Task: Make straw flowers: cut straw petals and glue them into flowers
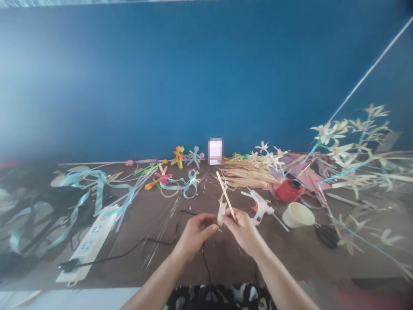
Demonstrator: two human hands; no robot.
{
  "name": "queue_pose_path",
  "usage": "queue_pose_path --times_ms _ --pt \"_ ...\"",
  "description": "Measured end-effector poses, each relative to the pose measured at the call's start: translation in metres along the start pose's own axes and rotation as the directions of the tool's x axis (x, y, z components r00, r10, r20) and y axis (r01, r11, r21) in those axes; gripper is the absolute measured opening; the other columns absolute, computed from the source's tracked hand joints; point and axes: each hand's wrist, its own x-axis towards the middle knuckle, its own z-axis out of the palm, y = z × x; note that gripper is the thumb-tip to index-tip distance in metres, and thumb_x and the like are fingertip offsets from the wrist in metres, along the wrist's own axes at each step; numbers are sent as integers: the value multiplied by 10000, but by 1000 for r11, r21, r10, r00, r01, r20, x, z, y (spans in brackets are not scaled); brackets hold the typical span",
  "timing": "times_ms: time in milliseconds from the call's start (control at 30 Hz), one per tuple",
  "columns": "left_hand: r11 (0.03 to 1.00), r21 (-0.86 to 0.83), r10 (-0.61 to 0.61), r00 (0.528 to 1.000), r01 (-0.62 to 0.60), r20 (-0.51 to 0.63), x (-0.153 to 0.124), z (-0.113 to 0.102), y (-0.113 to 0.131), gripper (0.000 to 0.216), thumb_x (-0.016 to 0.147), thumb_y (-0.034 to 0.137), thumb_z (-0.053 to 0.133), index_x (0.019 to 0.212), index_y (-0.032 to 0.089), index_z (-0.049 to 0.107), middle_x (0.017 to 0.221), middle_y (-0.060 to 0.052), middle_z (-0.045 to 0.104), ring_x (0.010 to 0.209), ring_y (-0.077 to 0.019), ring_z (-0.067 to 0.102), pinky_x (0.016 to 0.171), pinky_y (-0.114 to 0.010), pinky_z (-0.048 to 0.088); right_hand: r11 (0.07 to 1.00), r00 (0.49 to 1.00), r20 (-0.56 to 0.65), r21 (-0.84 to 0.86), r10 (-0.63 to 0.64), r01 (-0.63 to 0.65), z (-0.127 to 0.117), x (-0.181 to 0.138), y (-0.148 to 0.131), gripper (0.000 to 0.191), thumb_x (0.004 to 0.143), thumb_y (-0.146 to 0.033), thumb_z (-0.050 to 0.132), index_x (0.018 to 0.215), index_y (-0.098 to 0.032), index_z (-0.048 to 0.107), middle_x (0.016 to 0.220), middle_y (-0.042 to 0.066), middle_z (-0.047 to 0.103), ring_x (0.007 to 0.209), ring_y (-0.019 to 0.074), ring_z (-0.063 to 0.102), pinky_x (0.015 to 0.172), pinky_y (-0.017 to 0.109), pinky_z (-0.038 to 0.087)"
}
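Observation:
My right hand [240, 230] is closed around a thin pale stick [226, 193] that points up and away from me. It also pinches a cream petal-like strip [221, 210] between thumb and fingers, beside the stick. Close by on the left, my left hand [199, 232] has its fingers curled and its thumb apart from them. Its fingertips reach the lower edge of the strip; whether they touch it I cannot tell. Just right of my hands, a white glue gun [260, 207] with an orange trigger lies on the brown table [226, 265].
At right are a white cup [298, 215], a red tape roll [289, 190], black-handled scissors [326, 237] and pale flowers on blue stems [346, 150]. Dried strips [247, 174] lie behind. A power strip [90, 243], its black cable [129, 255] and blue ribbon [100, 183] occupy the left.

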Motion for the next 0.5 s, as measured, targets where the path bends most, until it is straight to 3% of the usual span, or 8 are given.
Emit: queue_pose_path --times_ms 67,200,367,500 --pt "1000 -19 8 1000 -9 -12 3 0 2 293 650 365 596 817 125 605 706 -35 579 588 -109 478 470 -183 334 998 999 38 -64 -24 26 -1 0 -3 225 738 -355 506 624 -160 518 553 -25 439 530 99 381 516 212 302" --pt "988 -151 2 997 -14 -76 9 5 -5 220 646 341 611 668 126 570 574 18 517 494 -64 428 464 -174 311 995 999 51 -98 -13 18 5 -3 0 228 742 -361 503 626 -164 512 535 -33 412 505 91 349 497 210 287" --pt "907 -407 -146 988 110 -57 13 8 -11 212 622 334 634 668 142 557 559 27 505 484 -64 436 448 -173 307 1000 999 -35 22 11 -10 8 -3 11 257 725 -382 526 598 -163 488 486 -56 334 455 70 269 444 206 237" --pt "953 -302 -45 998 27 -51 14 5 -6 175 629 290 636 651 132 562 552 25 509 477 -59 421 453 -176 305 984 994 24 141 110 -112 4 1 10 237 699 -392 561 682 -160 514 476 -72 307 415 50 228 393 193 181"
